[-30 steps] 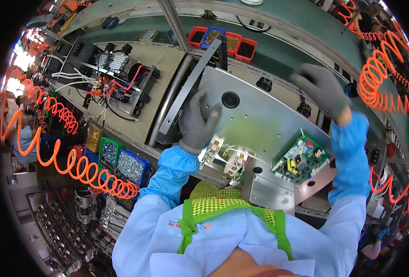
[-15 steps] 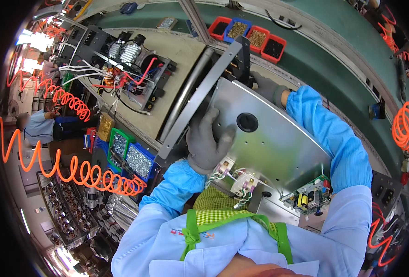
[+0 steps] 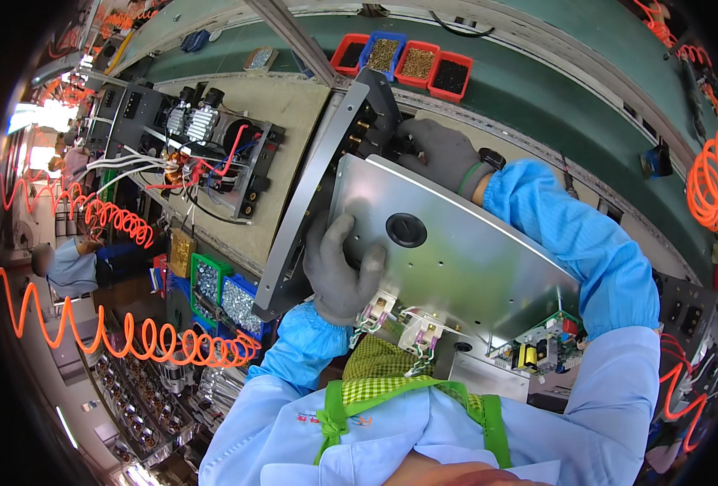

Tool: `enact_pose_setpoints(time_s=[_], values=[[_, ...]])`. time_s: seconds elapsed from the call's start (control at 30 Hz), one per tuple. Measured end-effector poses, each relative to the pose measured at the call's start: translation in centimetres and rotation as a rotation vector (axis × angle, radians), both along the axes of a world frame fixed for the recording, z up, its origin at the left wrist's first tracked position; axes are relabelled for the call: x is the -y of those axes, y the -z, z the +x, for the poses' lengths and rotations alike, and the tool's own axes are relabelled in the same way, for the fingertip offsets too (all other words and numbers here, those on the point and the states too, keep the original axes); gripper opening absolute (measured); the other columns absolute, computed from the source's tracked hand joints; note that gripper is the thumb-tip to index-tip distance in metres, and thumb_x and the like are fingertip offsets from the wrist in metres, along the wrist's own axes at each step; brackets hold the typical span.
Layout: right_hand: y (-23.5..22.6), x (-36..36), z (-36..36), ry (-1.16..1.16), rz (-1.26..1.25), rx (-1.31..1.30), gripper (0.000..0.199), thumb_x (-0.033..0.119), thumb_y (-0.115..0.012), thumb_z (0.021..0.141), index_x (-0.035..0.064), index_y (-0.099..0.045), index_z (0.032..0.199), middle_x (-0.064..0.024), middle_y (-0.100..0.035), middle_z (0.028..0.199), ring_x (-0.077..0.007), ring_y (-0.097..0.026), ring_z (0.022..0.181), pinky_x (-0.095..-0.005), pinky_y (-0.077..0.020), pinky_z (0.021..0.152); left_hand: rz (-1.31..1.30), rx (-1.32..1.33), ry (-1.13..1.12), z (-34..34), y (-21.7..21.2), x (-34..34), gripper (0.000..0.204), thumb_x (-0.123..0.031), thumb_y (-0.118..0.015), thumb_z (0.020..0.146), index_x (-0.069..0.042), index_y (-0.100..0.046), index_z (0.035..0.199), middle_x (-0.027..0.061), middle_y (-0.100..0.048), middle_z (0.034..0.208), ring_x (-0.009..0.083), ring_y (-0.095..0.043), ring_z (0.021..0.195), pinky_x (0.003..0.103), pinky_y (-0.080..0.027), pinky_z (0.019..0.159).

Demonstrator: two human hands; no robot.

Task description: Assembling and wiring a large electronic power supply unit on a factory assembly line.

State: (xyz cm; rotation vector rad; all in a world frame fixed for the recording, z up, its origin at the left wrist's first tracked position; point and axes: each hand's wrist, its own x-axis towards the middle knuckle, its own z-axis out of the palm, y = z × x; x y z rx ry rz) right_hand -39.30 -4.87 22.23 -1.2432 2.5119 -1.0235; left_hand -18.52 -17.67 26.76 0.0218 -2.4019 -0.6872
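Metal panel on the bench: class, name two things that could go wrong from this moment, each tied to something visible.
1. The left hand grips the near edge of the metal panel while the right hand works at its far edge; if either glove slips, the panel might shift.
2. The green circuit board and white connectors hang at the panel's lower edge, so a shift could knock them.

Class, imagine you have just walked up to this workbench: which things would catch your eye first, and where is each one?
The big shiny metal panel fills the middle, with the left hand in a grey glove pressed on its near-left edge and the right hand at its far edge. Bright orange coiled hoses loop at lower left, and red and blue parts bins line the top.
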Motion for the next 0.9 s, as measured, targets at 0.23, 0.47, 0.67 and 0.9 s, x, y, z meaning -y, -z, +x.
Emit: enact_pose_setpoints(time_s=[0.23,0.47,0.67,0.9], values=[[0.2,2.5,0.5,-0.289,0.484,-0.185,0.029,0.022,-0.047,0.086,0.0137,-0.054,0.112,-0.0164,-0.057,0.099,-0.0327,-0.062,0.084,-0.0429,-0.0516,0.062,0.009,-0.001,-0.001,0.0,-0.2,-0.1,0.048,-0.022,-0.066,0.078,-0.001,-0.048,0.116,0.0248,-0.053,0.106,0.0356,-0.058,0.084,0.042,-0.049,0.071],[-1.6,0.0,-2.0,-0.394,0.055,-0.326,0.022,0.016,-0.051,0.084,0.0093,-0.058,0.105,-0.0115,-0.060,0.091,-0.0286,-0.060,0.082,-0.0386,-0.0511,0.070,0.019,-0.066,-0.006,-0.3,-0.1,0.4,0.047,-0.023,-0.068,0.078,-0.003,-0.049,0.116,0.0235,-0.053,0.105,0.0360,-0.059,0.082,0.042,-0.051,0.067],[-9.8,-4.2,-6.4,0.102,-0.364,0.708,0.030,0.030,-0.047,0.096,0.0042,-0.058,0.108,-0.0022,-0.057,0.088,-0.0072,-0.052,0.071,-0.0208,-0.0453,0.065,-0.020,-0.105,-0.089,1.0,0.3,0.0,0.035,-0.022,-0.071,0.075,-0.004,-0.061,0.104,0.0216,-0.053,0.109,0.0375,-0.058,0.091,0.044,-0.051,0.076],[-12.2,-5.0,-2.3,-0.493,0.009,0.665,0.036,0.026,-0.047,0.097,0.0033,-0.053,0.124,-0.0099,-0.062,0.087,-0.0136,-0.058,0.080,-0.0289,-0.0478,0.072,-0.301,-0.018,0.081,0.1,-2.1,0.5,0.027,-0.018,-0.068,0.074,-0.013,-0.067,0.100,0.0070,-0.062,0.105,0.0302,-0.057,0.103,0.044,-0.041,0.094]])
